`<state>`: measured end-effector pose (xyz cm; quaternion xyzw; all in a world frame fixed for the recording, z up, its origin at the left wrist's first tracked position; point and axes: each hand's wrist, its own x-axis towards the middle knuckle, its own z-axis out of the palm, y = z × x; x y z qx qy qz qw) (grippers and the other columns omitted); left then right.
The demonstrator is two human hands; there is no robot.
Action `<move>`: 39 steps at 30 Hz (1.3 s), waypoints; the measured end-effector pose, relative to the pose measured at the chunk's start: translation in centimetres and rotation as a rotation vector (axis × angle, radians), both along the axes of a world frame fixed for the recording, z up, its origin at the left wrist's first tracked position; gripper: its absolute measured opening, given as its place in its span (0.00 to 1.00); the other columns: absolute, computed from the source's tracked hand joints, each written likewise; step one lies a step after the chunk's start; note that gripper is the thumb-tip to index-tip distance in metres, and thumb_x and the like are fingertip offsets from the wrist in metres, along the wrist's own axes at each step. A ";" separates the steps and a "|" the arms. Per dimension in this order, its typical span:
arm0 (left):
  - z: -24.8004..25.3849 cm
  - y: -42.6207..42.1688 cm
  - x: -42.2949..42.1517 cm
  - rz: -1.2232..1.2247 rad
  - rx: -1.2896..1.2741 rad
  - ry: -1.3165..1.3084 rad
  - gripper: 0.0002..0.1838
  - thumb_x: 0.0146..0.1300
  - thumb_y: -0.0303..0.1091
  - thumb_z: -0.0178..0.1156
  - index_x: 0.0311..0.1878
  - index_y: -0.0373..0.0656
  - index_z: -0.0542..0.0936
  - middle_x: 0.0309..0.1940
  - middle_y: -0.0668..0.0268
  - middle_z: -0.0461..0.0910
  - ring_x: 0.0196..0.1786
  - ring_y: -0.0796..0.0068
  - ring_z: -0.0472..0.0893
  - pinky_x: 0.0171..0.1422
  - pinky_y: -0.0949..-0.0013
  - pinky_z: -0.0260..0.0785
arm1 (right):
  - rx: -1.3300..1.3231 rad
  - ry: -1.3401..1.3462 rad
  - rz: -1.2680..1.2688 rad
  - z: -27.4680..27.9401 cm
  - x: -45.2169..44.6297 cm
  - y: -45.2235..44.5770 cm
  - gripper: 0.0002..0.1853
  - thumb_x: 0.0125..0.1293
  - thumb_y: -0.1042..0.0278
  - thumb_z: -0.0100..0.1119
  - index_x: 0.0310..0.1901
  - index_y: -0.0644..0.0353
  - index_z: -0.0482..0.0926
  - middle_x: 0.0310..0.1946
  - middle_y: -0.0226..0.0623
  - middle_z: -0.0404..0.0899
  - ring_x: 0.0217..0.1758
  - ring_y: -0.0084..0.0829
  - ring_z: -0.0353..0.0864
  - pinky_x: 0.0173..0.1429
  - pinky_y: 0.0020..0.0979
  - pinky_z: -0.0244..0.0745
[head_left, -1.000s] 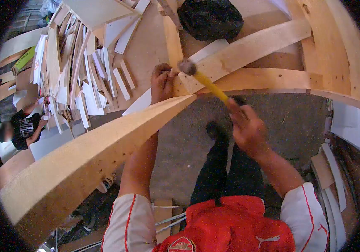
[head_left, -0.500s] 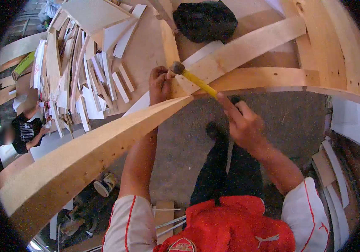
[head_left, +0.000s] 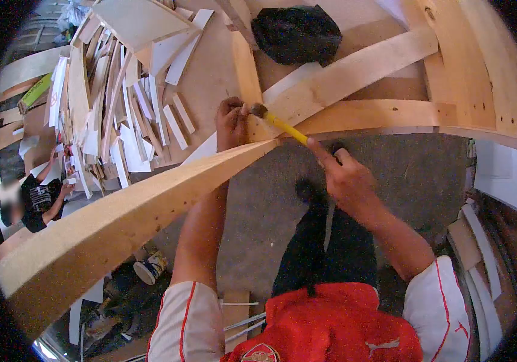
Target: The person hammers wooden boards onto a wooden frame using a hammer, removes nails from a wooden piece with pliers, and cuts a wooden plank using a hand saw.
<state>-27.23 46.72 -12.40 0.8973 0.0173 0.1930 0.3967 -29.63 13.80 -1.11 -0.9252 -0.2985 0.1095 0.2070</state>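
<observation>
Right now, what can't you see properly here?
Head view: whether the bare left hand pinches anything: too small.
Head view: lower handle of the yellow-handled hammer: covered by the grip of the right hand.
Head view: inside of the crumpled black bundle: hidden by its outside.
Head view: near end of the long pale wooden beam: cut off by the dark picture edge.

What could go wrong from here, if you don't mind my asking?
The hammer, gripped by its handle in the right hand, has its head right by the fingertips of the left hand, so a stray blow might catch them.

The long beam crosses over the left forearm in this view, so pulling back quickly could perhaps be awkward.
</observation>
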 end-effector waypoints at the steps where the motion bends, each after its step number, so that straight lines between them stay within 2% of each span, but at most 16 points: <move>1: -0.2 -0.1 -0.6 0.018 -0.071 0.015 0.14 0.74 0.33 0.62 0.36 0.31 0.85 0.47 0.52 0.80 0.50 0.55 0.79 0.55 0.58 0.72 | 0.027 0.027 -0.021 0.5 -0.5 -0.1 0.41 0.67 0.75 0.57 0.81 0.35 0.62 0.34 0.42 0.72 0.29 0.46 0.80 0.32 0.46 0.82; 3: -0.5 -0.5 -0.1 0.054 -0.213 0.011 0.14 0.73 0.32 0.62 0.35 0.30 0.85 0.47 0.51 0.80 0.50 0.56 0.79 0.55 0.58 0.72 | 0.038 0.006 -0.026 0.1 -0.5 0.0 0.40 0.67 0.75 0.57 0.81 0.35 0.62 0.34 0.42 0.72 0.28 0.46 0.80 0.32 0.46 0.82; 6: -0.1 -0.4 -0.1 0.018 -0.055 -0.016 0.13 0.73 0.31 0.62 0.36 0.30 0.85 0.46 0.51 0.80 0.49 0.56 0.79 0.55 0.58 0.72 | -0.030 0.030 -0.022 0.4 -0.7 0.0 0.40 0.68 0.74 0.57 0.80 0.34 0.63 0.34 0.42 0.72 0.28 0.47 0.79 0.32 0.48 0.81; 9: -0.9 -0.1 0.2 -0.033 -0.285 -0.049 0.12 0.73 0.31 0.62 0.36 0.31 0.86 0.45 0.51 0.79 0.49 0.56 0.79 0.55 0.57 0.72 | -0.001 0.021 -0.027 0.6 -0.7 0.2 0.39 0.69 0.73 0.58 0.80 0.33 0.63 0.34 0.42 0.73 0.27 0.47 0.80 0.32 0.49 0.81; 12: 0.5 -0.8 0.0 0.042 -0.145 0.013 0.12 0.72 0.30 0.62 0.36 0.32 0.86 0.45 0.51 0.80 0.49 0.56 0.80 0.55 0.58 0.72 | -0.052 0.060 -0.042 0.5 -0.4 0.2 0.37 0.71 0.70 0.57 0.80 0.33 0.63 0.34 0.43 0.73 0.29 0.48 0.80 0.34 0.50 0.81; 13: -0.5 -0.4 0.0 0.039 -0.195 0.054 0.12 0.71 0.33 0.64 0.37 0.33 0.86 0.45 0.52 0.80 0.49 0.55 0.80 0.56 0.57 0.72 | -0.090 0.080 -0.050 0.5 -0.2 0.2 0.36 0.73 0.70 0.57 0.80 0.33 0.62 0.33 0.44 0.73 0.29 0.48 0.81 0.35 0.50 0.81; 14: -1.9 0.4 0.2 0.038 -0.244 0.086 0.12 0.70 0.36 0.65 0.37 0.34 0.87 0.46 0.52 0.80 0.49 0.55 0.80 0.56 0.57 0.72 | -0.013 0.093 -0.104 0.0 0.0 0.0 0.36 0.73 0.69 0.57 0.80 0.34 0.63 0.33 0.45 0.74 0.30 0.49 0.81 0.36 0.50 0.80; 16: 0.2 0.5 0.7 -0.036 -0.056 0.082 0.15 0.66 0.42 0.69 0.40 0.37 0.88 0.46 0.54 0.81 0.50 0.54 0.80 0.57 0.55 0.72 | 0.137 0.131 -0.210 -1.6 -0.1 -0.9 0.34 0.74 0.68 0.58 0.79 0.35 0.65 0.31 0.46 0.75 0.32 0.51 0.81 0.38 0.49 0.80; 18: 4.7 0.2 1.8 -0.187 0.417 -0.031 0.19 0.61 0.48 0.72 0.42 0.39 0.89 0.47 0.55 0.81 0.50 0.53 0.80 0.58 0.53 0.72 | 0.274 0.130 -0.296 -2.3 -0.1 -2.3 0.33 0.74 0.69 0.60 0.78 0.36 0.67 0.33 0.48 0.78 0.36 0.52 0.82 0.42 0.47 0.79; 21: 8.5 -1.9 3.6 -0.333 0.513 0.027 0.25 0.56 0.54 0.74 0.46 0.42 0.89 0.43 0.54 0.83 0.48 0.53 0.82 0.61 0.51 0.72 | 0.385 0.128 -0.399 -1.7 -0.3 -4.4 0.32 0.73 0.71 0.61 0.76 0.38 0.70 0.38 0.51 0.83 0.42 0.52 0.85 0.47 0.44 0.80; 24: 8.3 -2.3 6.9 -0.428 0.470 0.548 0.24 0.58 0.53 0.74 0.46 0.41 0.89 0.38 0.53 0.84 0.45 0.53 0.83 0.61 0.54 0.73 | 0.440 0.082 -0.452 -0.6 -0.6 -5.9 0.32 0.72 0.74 0.61 0.76 0.41 0.71 0.46 0.54 0.85 0.48 0.52 0.86 0.52 0.42 0.80; 27: 8.7 -3.7 8.3 -0.375 0.338 0.765 0.23 0.60 0.51 0.73 0.45 0.38 0.89 0.34 0.53 0.84 0.43 0.53 0.84 0.57 0.57 0.75 | 0.457 0.047 -0.498 -2.0 -1.0 -7.1 0.32 0.72 0.75 0.61 0.76 0.43 0.70 0.52 0.55 0.85 0.50 0.53 0.86 0.55 0.42 0.80; 30: 6.3 -3.0 7.4 -0.346 0.189 0.610 0.19 0.64 0.46 0.72 0.44 0.36 0.89 0.35 0.51 0.84 0.42 0.53 0.82 0.50 0.57 0.75 | 0.463 0.091 -0.532 -1.7 -0.9 -7.6 0.32 0.72 0.75 0.62 0.76 0.45 0.71 0.55 0.54 0.84 0.53 0.53 0.86 0.57 0.41 0.80; 33: 5.9 -3.1 7.3 -0.373 0.276 0.534 0.16 0.65 0.42 0.72 0.44 0.36 0.89 0.34 0.50 0.82 0.41 0.54 0.80 0.48 0.57 0.74 | 0.482 0.082 -0.556 -2.3 -0.3 -8.2 0.31 0.71 0.75 0.62 0.75 0.46 0.72 0.56 0.53 0.84 0.54 0.53 0.86 0.59 0.41 0.79; 36: 6.7 -3.5 6.8 -0.309 0.133 0.608 0.16 0.64 0.41 0.73 0.44 0.36 0.89 0.34 0.52 0.80 0.42 0.56 0.78 0.48 0.58 0.73 | 0.447 0.111 -0.577 -2.1 0.0 -8.4 0.30 0.72 0.75 0.62 0.74 0.47 0.72 0.56 0.54 0.84 0.54 0.53 0.86 0.59 0.42 0.79; 39: 4.7 -2.2 6.8 -0.299 0.125 0.594 0.16 0.64 0.40 0.74 0.45 0.36 0.89 0.34 0.55 0.79 0.42 0.57 0.79 0.50 0.60 0.73 | 0.445 0.117 -0.622 -2.2 0.7 -8.2 0.29 0.72 0.74 0.62 0.74 0.48 0.73 0.53 0.54 0.85 0.52 0.54 0.85 0.58 0.43 0.79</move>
